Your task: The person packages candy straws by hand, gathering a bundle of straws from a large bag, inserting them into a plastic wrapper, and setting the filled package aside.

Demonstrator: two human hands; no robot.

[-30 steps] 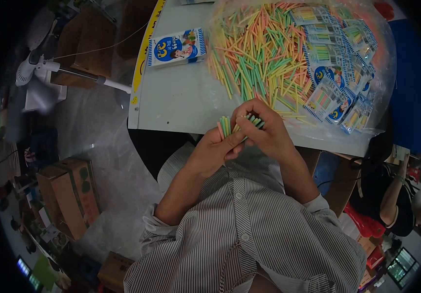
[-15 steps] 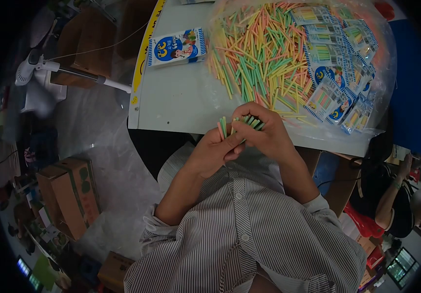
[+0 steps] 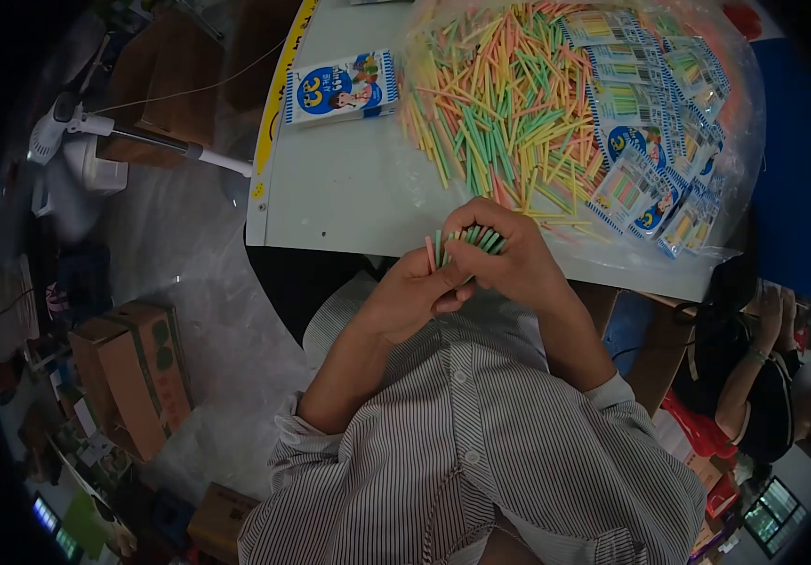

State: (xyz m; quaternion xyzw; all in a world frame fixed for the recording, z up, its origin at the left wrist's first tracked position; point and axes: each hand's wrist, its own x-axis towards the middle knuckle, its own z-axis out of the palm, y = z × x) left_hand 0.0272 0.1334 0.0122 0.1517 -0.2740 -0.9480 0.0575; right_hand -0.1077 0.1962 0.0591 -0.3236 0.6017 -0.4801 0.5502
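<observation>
Sticks in pale green, yellow and pink are bunched between your two hands, at the near edge of the worktop. Your left hand has its thumb and fingers closed around a few, with one pink stick standing apart from the rest. Your right hand has its thumb and forefinger curled in against the larger, fanned share; how firmly either hand presses, you cannot tell from here.

That fan is the weak spot: the upper ends splay unevenly, so a loosened thumb could let outer sticks slide out. Because your hands are close to the edge, strays could fall onto your shirt or the floor. Squeezing too hard could snap them, as they look thin and probably brittle.

Beyond your right hand, the heap lies loose on clear plastic, beside filled packets. A knuckle or sleeve catching that plastic could drag sticks towards the near edge.
</observation>
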